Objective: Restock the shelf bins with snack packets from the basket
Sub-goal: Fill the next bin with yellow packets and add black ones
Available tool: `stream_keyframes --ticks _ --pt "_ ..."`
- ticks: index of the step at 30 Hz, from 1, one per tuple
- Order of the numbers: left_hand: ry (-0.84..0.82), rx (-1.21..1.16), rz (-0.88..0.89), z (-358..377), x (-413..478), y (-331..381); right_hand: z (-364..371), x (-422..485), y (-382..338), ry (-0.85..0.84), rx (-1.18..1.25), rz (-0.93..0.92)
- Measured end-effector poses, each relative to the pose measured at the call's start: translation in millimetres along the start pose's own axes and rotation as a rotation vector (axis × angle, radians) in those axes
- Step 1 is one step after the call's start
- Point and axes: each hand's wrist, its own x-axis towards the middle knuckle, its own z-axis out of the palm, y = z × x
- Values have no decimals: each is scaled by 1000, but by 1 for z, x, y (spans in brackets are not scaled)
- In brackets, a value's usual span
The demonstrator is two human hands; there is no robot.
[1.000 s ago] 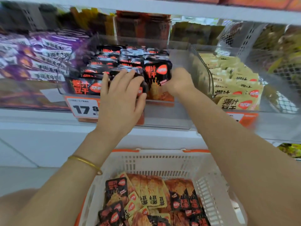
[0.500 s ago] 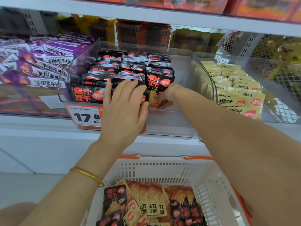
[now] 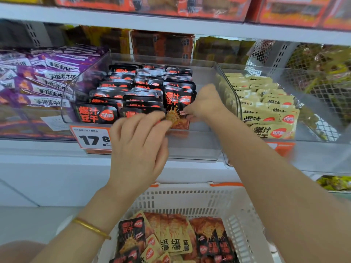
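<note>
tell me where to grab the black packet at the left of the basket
Pinch the black packet by its top edge, coming from above: it lies face up in the basket, top edge bare, lower end overlapped by other packets.

Just past the left hand (image 3: 138,149), the black plastic-film snack packets (image 3: 96,114) look glossy and crinkled inside a clear, smooth hard-plastic bin (image 3: 193,147). On that wrist a thin gold metal bangle (image 3: 91,227) gleams. Below the hand, the white perforated plastic basket (image 3: 237,211) looks matt.

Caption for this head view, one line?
Right hand pinches an upright black packet in the clear shelf bin; left hand presses the neighbouring packets, white basket below.
</note>
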Motion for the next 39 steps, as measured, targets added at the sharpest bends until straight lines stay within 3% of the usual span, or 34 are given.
stream_keyframes --ticks 2,5,8,11,15,19,23,27,34,37,39 --pt "-37 -35 43 -3 -13 10 -10 -23 2 97 33 -124" --pt "-285 -80 65 4 -37 20 -22 -86 17 93 123 -306" --pt "-602 -61 69 19 -69 23 -4 -112 73 -124 168 -131" --pt "-822 -15 98 35 -97 24 38 -112 149 -463 -167 107" --pt "-919 -18 98 43 -105 25 106 -120 239 -870 -613 133" --pt "-961 -48 84 48 -111 25 149 -151 290 -1129 -753 134" --pt "-991 -33 65 57 -116 24 158 -163 302 -1049 -812 26" --pt "-1084 -103 2 61 -117 26 141 -141 297 -970 -646 12" --pt "-1448 -279 -182 63 -108 31 69 -100 232 -816 -324 -77" --pt "-1389 -474 -296 57 -85 36 37 -96 194 -649 -159 -138" --pt "-1276 -583 -361 47 -64 34 16 -101 176 -518 106 -53"
